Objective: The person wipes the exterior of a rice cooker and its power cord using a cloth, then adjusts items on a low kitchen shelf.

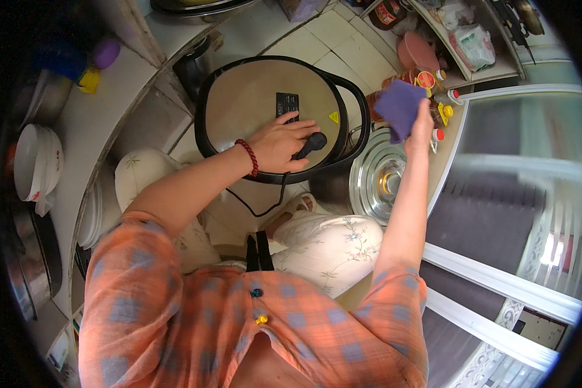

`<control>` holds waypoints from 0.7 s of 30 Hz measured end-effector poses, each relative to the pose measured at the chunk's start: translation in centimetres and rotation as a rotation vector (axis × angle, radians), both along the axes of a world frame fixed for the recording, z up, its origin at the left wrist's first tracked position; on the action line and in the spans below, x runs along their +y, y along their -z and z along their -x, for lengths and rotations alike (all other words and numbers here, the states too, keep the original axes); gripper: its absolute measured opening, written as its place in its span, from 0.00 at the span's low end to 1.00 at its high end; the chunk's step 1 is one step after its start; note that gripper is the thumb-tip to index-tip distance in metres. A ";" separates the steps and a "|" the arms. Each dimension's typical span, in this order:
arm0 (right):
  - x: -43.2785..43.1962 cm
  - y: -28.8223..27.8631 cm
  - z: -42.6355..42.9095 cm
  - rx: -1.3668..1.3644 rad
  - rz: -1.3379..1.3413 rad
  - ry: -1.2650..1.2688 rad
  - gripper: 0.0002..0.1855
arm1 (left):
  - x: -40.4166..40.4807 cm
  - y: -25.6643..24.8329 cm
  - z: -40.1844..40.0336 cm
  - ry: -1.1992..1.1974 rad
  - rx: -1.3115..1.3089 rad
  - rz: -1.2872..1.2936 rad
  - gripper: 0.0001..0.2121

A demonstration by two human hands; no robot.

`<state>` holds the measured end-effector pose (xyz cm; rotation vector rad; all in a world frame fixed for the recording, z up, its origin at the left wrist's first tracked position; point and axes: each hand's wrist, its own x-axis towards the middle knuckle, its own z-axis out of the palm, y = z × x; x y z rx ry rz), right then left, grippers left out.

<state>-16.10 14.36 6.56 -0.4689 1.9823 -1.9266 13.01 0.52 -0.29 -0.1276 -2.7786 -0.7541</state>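
Note:
In my left hand [281, 140], a black power plug [314, 144] sits between thumb and forefinger. The other fingers of that hand are spread against the beige face of a large electric griddle [242, 111] with a black rim and a loop handle [356, 97]. Its black cord [266, 213] loops down below the griddle. Off to the right, my right hand [419, 126] grips a folded purple cloth [401, 109], raised clear of the griddle and blurred. Most of the control panel [287, 104] shows above my left fingertips.
Below the right forearm stands a steel pot with a ringed lid [368, 179]. Several bottles [441, 114] line the cabinet side, near a pink basin [417, 51]. A glass sliding door [504, 160] is at right. White bowls [36, 162] sit on the left counter [111, 102].

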 end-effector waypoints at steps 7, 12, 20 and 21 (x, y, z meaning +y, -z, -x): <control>-1.3 6.7 -4.5 0.792 -0.687 -0.363 0.30 | 0.1 -0.1 0.4 0.018 0.013 -0.021 0.18; -3.2 4.4 -6.5 0.780 -0.990 -0.261 0.22 | 0.2 -0.1 -0.1 -0.025 0.036 0.002 0.18; -1.2 5.9 -2.2 0.598 -0.836 -0.066 0.26 | 0.3 -0.3 0.2 0.010 0.008 -0.042 0.18; -1.2 4.5 -2.9 0.672 -0.696 -0.027 0.24 | 0.2 -0.1 0.1 0.009 0.012 -0.040 0.18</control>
